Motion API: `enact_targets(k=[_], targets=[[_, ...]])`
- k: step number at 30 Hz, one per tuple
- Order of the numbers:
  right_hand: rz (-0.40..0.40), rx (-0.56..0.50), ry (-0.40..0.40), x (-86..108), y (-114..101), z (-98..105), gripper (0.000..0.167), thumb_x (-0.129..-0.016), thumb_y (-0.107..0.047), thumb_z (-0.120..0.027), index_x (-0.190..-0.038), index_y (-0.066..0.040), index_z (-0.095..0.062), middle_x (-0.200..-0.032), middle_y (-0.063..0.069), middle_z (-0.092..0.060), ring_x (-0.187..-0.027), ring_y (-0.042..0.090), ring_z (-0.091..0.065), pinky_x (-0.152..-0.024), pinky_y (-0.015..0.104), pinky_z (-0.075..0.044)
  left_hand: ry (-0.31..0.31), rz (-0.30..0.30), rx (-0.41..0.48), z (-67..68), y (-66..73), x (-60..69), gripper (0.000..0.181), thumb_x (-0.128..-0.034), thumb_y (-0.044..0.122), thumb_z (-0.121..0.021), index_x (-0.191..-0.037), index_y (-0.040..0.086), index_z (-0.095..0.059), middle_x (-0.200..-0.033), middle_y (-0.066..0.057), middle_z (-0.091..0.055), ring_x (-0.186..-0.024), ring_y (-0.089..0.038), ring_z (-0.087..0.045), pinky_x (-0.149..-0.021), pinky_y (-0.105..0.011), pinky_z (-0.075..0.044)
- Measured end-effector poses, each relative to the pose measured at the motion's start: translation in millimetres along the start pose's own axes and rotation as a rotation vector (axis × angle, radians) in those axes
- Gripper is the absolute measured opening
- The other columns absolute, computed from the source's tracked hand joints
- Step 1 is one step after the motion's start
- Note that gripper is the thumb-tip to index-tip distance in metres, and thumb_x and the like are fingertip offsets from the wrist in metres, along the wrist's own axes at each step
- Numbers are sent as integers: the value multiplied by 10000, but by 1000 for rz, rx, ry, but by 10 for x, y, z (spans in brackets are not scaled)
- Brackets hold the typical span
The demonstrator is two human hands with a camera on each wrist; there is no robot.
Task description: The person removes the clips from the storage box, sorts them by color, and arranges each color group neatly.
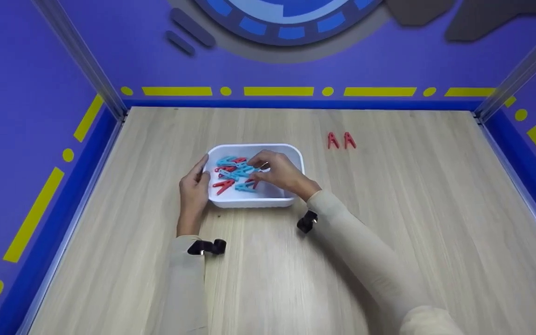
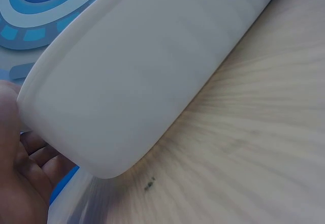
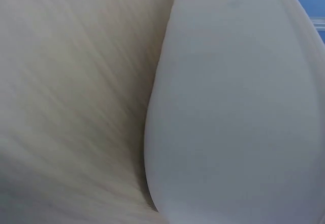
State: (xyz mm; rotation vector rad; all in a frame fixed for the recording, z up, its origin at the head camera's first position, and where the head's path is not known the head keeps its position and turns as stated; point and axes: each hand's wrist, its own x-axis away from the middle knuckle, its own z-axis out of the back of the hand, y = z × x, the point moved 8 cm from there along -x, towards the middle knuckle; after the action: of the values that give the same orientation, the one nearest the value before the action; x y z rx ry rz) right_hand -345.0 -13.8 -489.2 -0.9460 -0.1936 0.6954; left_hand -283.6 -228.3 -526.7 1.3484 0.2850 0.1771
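A white plastic basin (image 1: pixel 254 203) stands on the table, holding a pile of red and blue clothespins (image 1: pixel 228 174). My left hand (image 1: pixel 194 188) grips the basin's left end; in the left wrist view its fingers (image 2: pixel 48 158) are against the end wall. Inside the basin, my right hand (image 1: pixel 279 173) has its thumb and fingertips among the clothespins at the pile's right side. Blue and red pieces show by those fingertips, but whether one is pinched is unclear. From the right wrist, only the basin's outer wall (image 3: pixel 233 107) and the table show; the hand is out of that view.
Two red clothespins (image 1: pixel 341 140) lie side by side on the wooden table (image 1: pixel 389 209), right of and behind the basin. Blue printed panels (image 1: pixel 277 74) stand along the back and both sides of the table.
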Motion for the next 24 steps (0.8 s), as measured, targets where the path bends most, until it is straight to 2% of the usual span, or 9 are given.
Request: enact_targets(k=[5,15,24], targets=[[-71,-18,-5,-37,89,-35,321,-938,-62,-817,-1233,39,-744,-1213,166,-733,-1121,299,-695,-1014,387,-575,9,-9,8,12,2,0,466,-1096,29,-519,-1553,111,-555,-1607,-58,-507,-1500,-211,-441,-1218,-389,-378],[-91,12,-24,-65,114,-80,250,-918,-3,-813,-1157,49,-760,-1140,167,-745,-1067,261,-709,-953,349,-591,9,-20,33,6,15,-6,468,-1094,18,-495,-1553,90,-548,-1608,-73,-504,-1499,-209,-440,-1223,-381,-371],[-125,89,-45,-47,139,-107,189,-916,-6,-820,-1102,6,-783,-1073,83,-727,-1005,209,-684,-915,335,-585,8,4,23,4,-8,-8,467,-1097,32,-501,-1556,108,-551,-1614,-57,-499,-1511,-201,-422,-1224,-371,-367]])
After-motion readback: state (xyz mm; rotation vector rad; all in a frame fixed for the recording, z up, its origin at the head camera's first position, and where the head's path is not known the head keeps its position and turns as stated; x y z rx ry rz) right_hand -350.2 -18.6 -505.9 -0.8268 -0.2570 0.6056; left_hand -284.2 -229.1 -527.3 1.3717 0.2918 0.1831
